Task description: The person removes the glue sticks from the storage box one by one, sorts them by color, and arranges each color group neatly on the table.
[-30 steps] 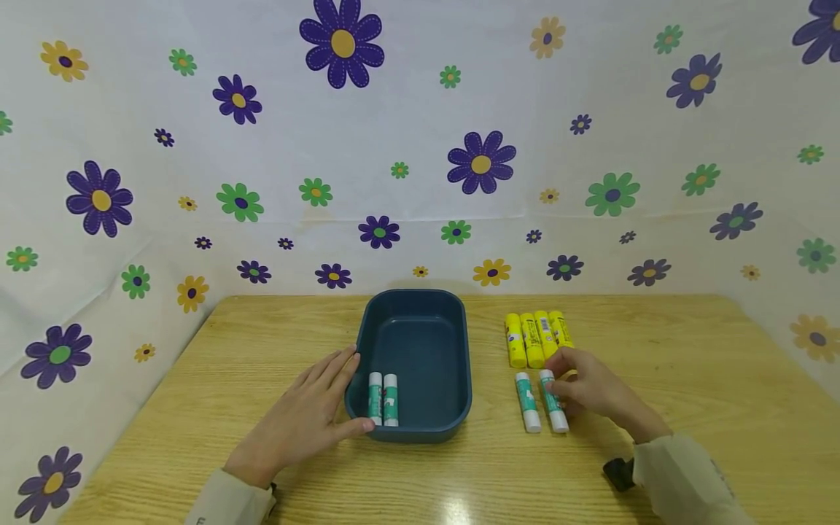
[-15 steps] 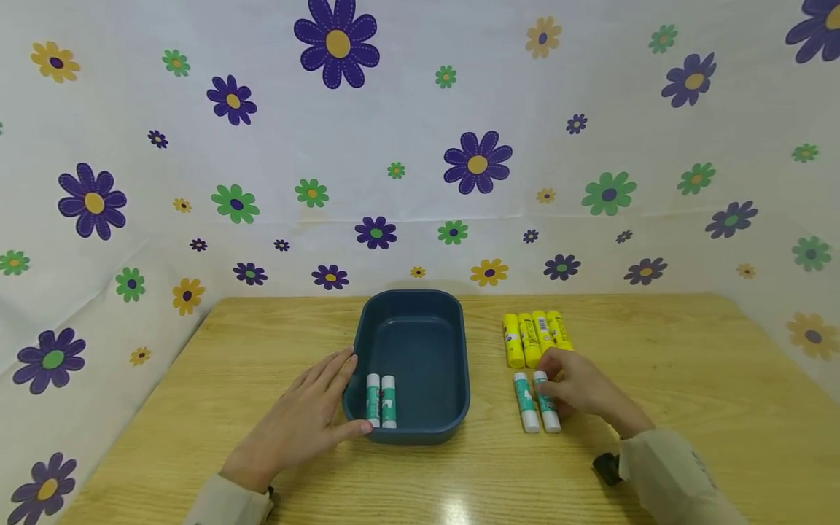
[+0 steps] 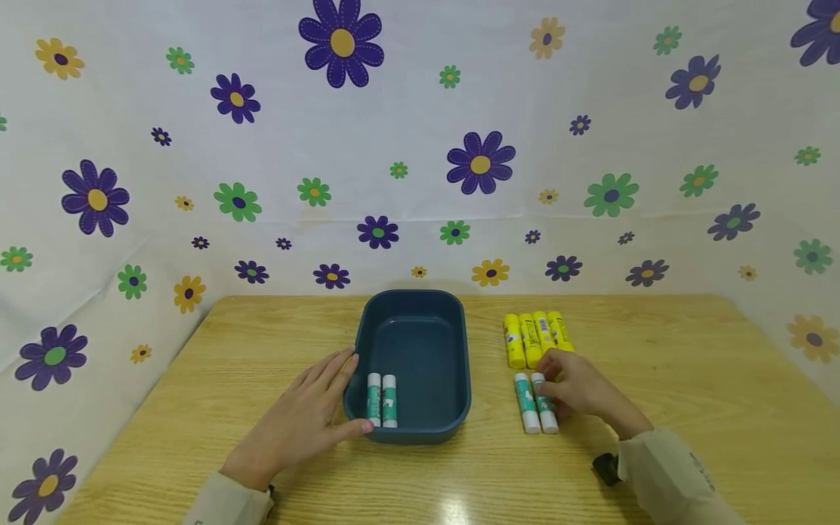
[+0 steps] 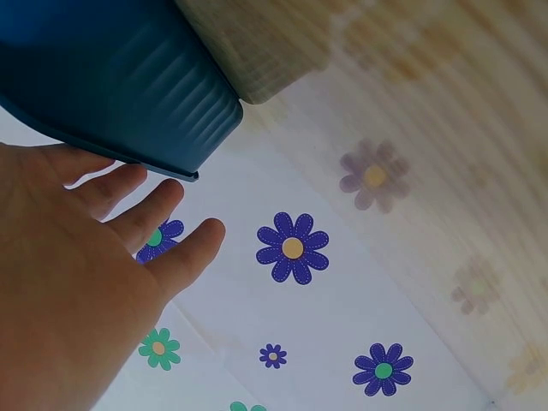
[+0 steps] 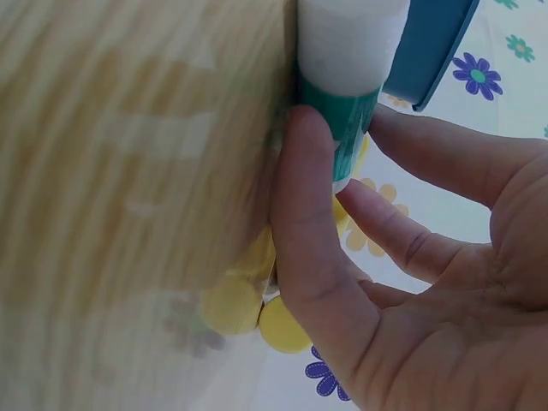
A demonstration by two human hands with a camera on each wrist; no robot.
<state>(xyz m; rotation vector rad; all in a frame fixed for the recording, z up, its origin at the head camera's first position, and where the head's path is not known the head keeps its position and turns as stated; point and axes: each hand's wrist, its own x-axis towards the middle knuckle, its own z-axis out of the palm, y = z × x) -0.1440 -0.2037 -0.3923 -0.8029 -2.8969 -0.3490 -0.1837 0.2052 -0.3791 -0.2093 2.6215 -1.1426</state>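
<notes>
A dark blue tray (image 3: 420,435) stands mid-table, with two green-and-white glue sticks (image 3: 390,401) side by side in its near left corner. My left hand (image 3: 298,423) lies along the tray's left rim, fingers spread, thumb at the near edge. In the left wrist view its straight fingers touch the rim. Right of the tray, my right hand (image 3: 584,386) pinches a green-and-white glue stick (image 5: 351,51) between thumb and fingers, low at the tabletop. Close on its left lies a matching glue stick (image 3: 526,403). Whether the two touch I cannot tell.
Several yellow glue sticks (image 3: 515,340) lie in a row just beyond my right hand, which partly covers the rightmost one. Behind the wooden table (image 3: 689,364) hangs a white cloth (image 3: 420,124) printed with flowers.
My right hand has shifted left with the pinched glue stick, closing the gap to the matching one beside it. The left hand and tray have not moved.
</notes>
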